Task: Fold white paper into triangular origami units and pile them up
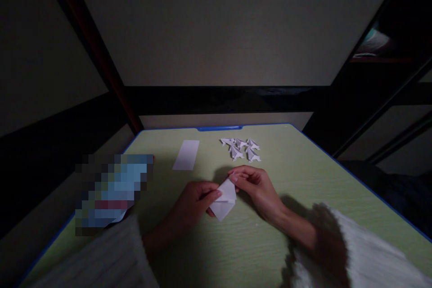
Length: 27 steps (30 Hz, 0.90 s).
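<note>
A folded white paper piece [222, 209] is over the middle of the pale-green tabletop [303, 180], its left side pinched by the left hand [198, 199], thumb uppermost. The right hand [257, 185], forearm slanting in from near right, pinches its far tip; beyond lie small folded white paper figures [236, 153].

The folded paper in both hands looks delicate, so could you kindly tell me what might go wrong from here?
The folded paper might tear if the left hand and right hand, both pinching it, pull apart. The paper figures are just beyond the right hand, so its knuckles could perhaps nudge them.
</note>
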Motion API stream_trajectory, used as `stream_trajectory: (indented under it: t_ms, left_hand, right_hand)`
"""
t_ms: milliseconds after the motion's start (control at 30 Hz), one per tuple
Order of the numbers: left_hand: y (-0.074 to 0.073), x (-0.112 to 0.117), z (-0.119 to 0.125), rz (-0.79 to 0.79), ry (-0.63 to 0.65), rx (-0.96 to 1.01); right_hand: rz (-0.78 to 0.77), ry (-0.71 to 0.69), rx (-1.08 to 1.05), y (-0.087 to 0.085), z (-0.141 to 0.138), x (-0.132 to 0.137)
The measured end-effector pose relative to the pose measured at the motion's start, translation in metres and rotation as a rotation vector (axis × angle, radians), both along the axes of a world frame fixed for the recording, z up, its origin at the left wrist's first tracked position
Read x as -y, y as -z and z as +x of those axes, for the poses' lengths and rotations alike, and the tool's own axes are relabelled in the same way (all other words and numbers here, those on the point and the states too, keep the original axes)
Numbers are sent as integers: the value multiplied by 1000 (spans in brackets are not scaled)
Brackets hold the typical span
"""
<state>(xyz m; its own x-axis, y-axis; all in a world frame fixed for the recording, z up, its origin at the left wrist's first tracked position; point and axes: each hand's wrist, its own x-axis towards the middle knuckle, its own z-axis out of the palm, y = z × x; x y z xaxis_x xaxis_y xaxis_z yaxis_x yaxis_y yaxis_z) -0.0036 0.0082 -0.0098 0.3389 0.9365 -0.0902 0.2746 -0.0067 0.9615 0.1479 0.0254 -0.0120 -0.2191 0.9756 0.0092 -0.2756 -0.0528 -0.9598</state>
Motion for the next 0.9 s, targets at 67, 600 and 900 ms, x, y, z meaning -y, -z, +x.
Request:
stream_trajectory:
  t_ms: [67, 600, 900]
  left_hand:
    - [3, -1, 0, -19, 13, 24]
    - [3, -2, 1, 46, -21, -66]
    - [0, 2, 3, 150, -73, -179]
  right_hand:
    - [-3, -6, 4, -1, -1, 0]
    - [-13, -29, 45, -4, -2, 2]
    - [-52, 97, 96, -3, -5, 6]
